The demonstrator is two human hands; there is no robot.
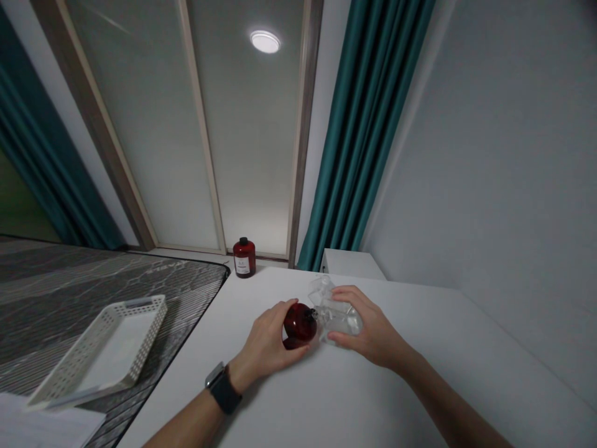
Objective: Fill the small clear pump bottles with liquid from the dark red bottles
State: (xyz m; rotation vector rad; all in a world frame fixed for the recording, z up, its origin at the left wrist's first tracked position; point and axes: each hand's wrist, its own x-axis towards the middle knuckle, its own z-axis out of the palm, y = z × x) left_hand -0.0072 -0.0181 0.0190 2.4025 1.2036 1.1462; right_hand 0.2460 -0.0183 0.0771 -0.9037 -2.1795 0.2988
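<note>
My left hand (275, 339) is wrapped round a dark red bottle (298, 323) just above the white table (298, 398). The bottle's dark neck points to the right. From the right side, my right hand (366, 326) grips a clear bottle (342, 318) between thumb and fingers. This bottle lies on its side, its narrow end close against the red bottle's neck; whether the two mouths touch, I cannot tell. Crinkled clear plastic (321, 287) shows just behind it, its exact shape hard to make out. A smartwatch (224, 386) is on my left wrist.
Another dark red bottle (244, 258), black-capped with a white label, stands upright at the table's far left corner. On the grey striped bedding (186, 280) to the left lies a white perforated basket (140, 367). A white cabinet (352, 262) stands beyond the table's far edge, near green curtains (364, 124).
</note>
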